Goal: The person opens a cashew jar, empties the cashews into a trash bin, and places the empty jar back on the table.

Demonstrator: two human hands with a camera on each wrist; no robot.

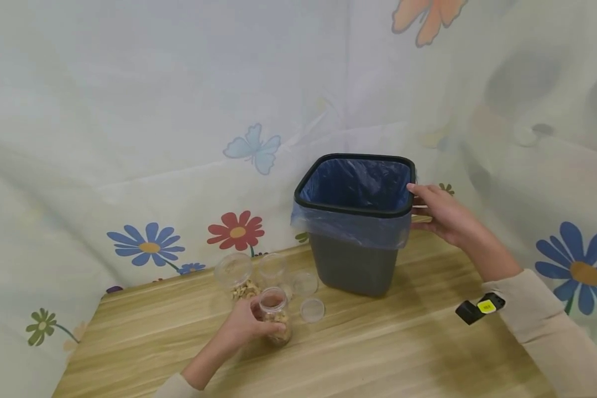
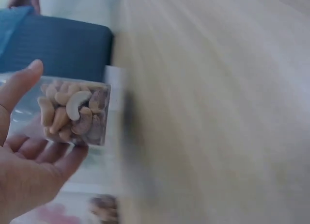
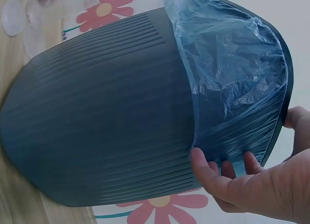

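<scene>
gripping, with the left hand [image 1: 241,325], a clear jar [image 1: 280,317] with cashews [image 2: 72,112] gathered toward its base; in the left wrist view, thumb along one side, fingers curled under the other. in the head view, roughly upright, mouth [image 1: 272,299] uncovered, placed left of the bin [image 1: 355,271] and in front of a second jar [image 1: 234,269] with pale brown pieces [image 1: 245,289] inside. just to the right, a flat clear lid [image 1: 312,310]. impossible to tell from these views: base resting on the worktop [image 1: 368,359] or raised slightly off it.

holding the bin at its right side with the right hand [image 1: 440,213], thumb at the dark rim [image 1: 353,211], fingers against the outside, over the blue liner [image 1: 348,226] folded down from the top.

as a judgement on handling: jar likely light, with stiff, smooth walls, probably plastic and a little slippery. best held round the middle of the body, thumb and fingers opposed, well clear of the mouth. to be kept upright, given loose cashews apt to slide and spill on a tilt. bin likely light for its bulk and stiff in the wall; liner soft, thin, easily dragged out of place or torn. better taken by rim and fold together than by the film alone.
</scene>
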